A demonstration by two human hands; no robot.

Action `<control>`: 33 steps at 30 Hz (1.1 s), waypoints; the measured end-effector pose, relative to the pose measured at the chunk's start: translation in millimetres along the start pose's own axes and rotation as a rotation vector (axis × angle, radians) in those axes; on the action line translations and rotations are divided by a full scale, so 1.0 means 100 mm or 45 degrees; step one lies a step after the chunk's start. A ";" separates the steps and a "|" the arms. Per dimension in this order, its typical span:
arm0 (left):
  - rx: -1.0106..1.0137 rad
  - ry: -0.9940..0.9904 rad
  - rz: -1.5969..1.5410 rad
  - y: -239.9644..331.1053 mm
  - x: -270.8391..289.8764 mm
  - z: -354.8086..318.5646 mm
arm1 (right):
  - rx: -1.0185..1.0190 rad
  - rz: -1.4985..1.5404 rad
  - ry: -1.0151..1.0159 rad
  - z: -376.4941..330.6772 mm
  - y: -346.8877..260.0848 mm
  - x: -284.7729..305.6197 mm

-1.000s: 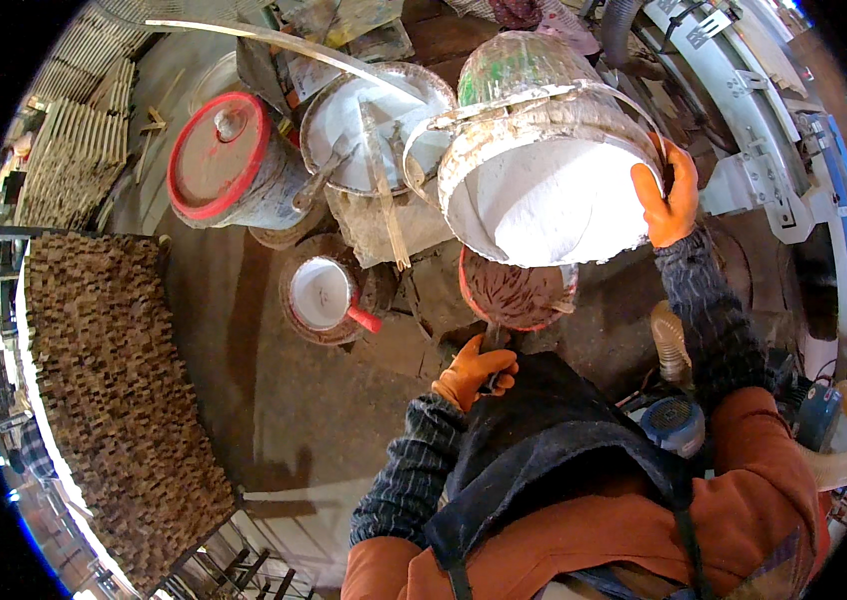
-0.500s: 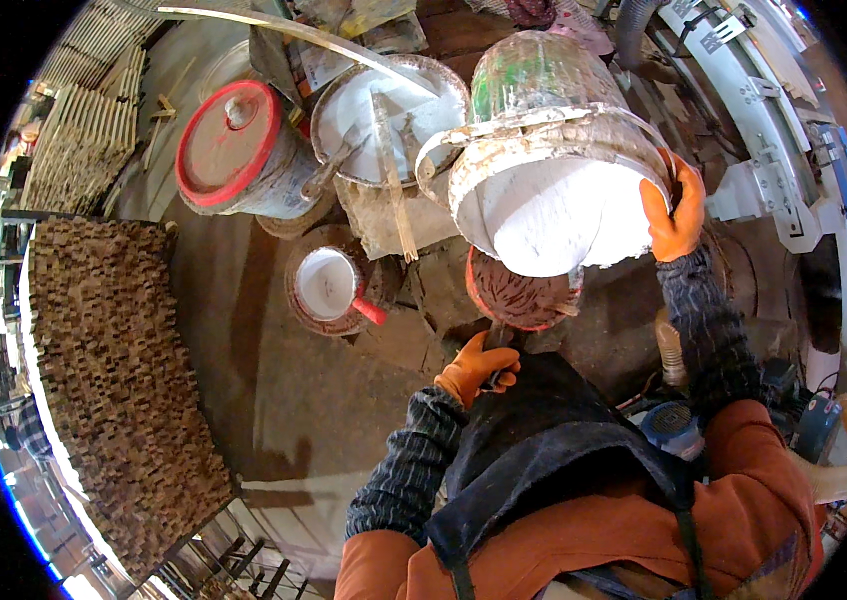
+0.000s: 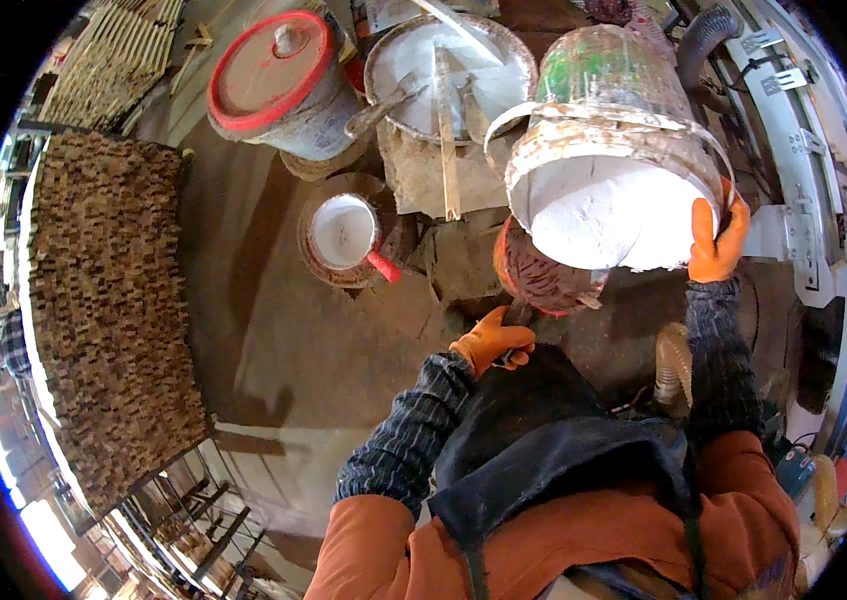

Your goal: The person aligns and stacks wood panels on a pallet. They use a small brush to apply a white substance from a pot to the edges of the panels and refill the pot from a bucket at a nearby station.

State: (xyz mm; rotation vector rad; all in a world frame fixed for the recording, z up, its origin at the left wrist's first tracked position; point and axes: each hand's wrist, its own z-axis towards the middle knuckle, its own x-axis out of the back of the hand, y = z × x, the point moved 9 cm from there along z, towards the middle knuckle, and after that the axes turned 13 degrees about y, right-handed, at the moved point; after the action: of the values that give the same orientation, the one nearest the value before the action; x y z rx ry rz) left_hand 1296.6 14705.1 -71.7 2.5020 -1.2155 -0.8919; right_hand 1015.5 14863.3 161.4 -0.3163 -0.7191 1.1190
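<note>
A large bucket (image 3: 624, 75), stained white and green, is tilted with its mouth toward me. White material (image 3: 609, 215) coats or fills its inside; which one, I cannot tell. My right hand (image 3: 719, 238), in an orange glove, grips the bucket's rim on the right. Below the mouth is a red-orange container (image 3: 506, 262) with brown, lumpy contents or crust. My left hand (image 3: 494, 342), also gloved in orange, is closed around a dark handle beside this container. Whether the handle joins the container is unclear.
Left of the hands stands a white pot (image 3: 344, 232) with a red handle. Farther back are a red-lidded bucket (image 3: 274, 75) and a wide tub (image 3: 414, 60) of white material with sticks and a spatula. Stacked wood pieces (image 3: 119, 310) line the left; metal machinery (image 3: 809, 200) lines the right.
My view has shifted, so the buckets and the pot sit farther right and higher in the picture. Both hands keep their grips, and the bucket stays tilted over the red-orange container.
</note>
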 end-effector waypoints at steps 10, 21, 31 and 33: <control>-0.038 -0.028 0.077 0.05 -0.03 -0.01 | -0.207 0.136 -0.064 0.07 0.15 -0.10; -0.018 0.003 0.047 0.04 -0.03 0.00 | -0.203 0.115 -0.094 0.09 0.22 -0.10; -0.070 -0.036 0.207 0.18 -0.08 -0.26 | -0.310 0.179 -0.051 0.35 0.27 -0.17; -0.141 -0.123 0.212 0.22 -0.13 -0.30 | -0.338 0.260 -0.116 0.51 0.37 -0.22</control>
State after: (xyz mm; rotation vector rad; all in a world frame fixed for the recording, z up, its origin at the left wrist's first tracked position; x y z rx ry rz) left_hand 1294.9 14699.9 -32.4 2.2578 -1.3426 -1.0172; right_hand 950.0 14852.8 170.0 -0.5769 -0.9343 1.2380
